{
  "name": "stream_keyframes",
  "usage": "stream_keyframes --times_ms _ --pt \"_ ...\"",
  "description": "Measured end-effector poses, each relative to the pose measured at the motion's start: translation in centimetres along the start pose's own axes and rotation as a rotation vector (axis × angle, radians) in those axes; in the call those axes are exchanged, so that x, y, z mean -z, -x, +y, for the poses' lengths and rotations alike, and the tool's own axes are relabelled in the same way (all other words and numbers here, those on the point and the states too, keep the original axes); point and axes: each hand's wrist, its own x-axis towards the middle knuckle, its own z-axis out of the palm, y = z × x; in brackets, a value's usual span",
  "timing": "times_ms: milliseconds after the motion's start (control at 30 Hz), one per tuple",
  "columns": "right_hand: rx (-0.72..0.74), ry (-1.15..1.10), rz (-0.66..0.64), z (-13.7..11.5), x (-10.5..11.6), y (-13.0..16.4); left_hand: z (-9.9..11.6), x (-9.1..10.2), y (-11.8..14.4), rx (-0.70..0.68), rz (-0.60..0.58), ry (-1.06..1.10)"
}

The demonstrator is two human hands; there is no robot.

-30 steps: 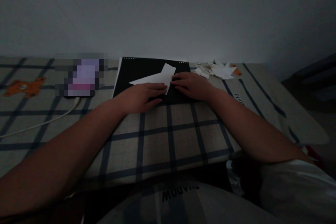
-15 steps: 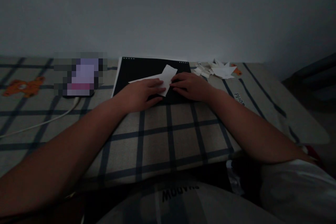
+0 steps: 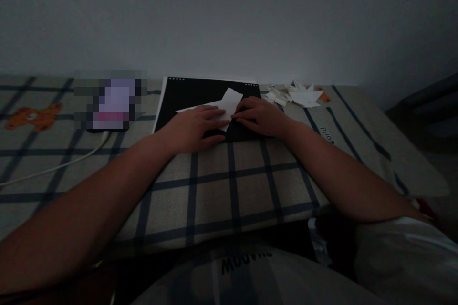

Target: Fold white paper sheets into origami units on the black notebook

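Observation:
A folded white paper (image 3: 228, 100) lies on a black board (image 3: 186, 95) set on a plaid cloth. My left hand (image 3: 193, 126) lies flat over the paper's left half, fingers pressing down on it. My right hand (image 3: 259, 116) rests at the paper's right edge, fingertips touching the fold. Part of the paper is hidden under both hands.
A pile of small folded white paper pieces (image 3: 298, 96) sits at the back right of the plaid cloth (image 3: 232, 186). A blurred phone-like device (image 3: 110, 105) with a white cable (image 3: 57, 167) lies at the left. A wall rises right behind.
My left hand has slid forward over the paper, covering more of its left point. The right hand has barely shifted.

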Motion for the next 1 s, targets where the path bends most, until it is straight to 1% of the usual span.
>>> stream_keyframes --times_ms 200,333,567,800,1000 --pt "-0.021 -0.06 0.003 0.3 -0.2 -0.1 0.6 0.4 -0.1 0.032 -0.055 -0.014" --pt "-0.062 -0.08 -0.002 0.6 -0.4 -0.4 0.8 0.2 -0.2 0.032 -0.04 -0.022" --pt "-0.109 -0.091 0.008 1.3 -0.8 -0.5 0.4 0.0 -0.2 0.032 -0.033 0.015" --pt "-0.18 -0.018 0.03 2.1 -0.8 -0.5 0.3 -0.2 -0.1 0.019 -0.028 0.017" --pt "-0.254 0.053 0.022 3.0 -1.0 -0.9 0.5 0.0 -0.2 0.028 -0.044 0.021"
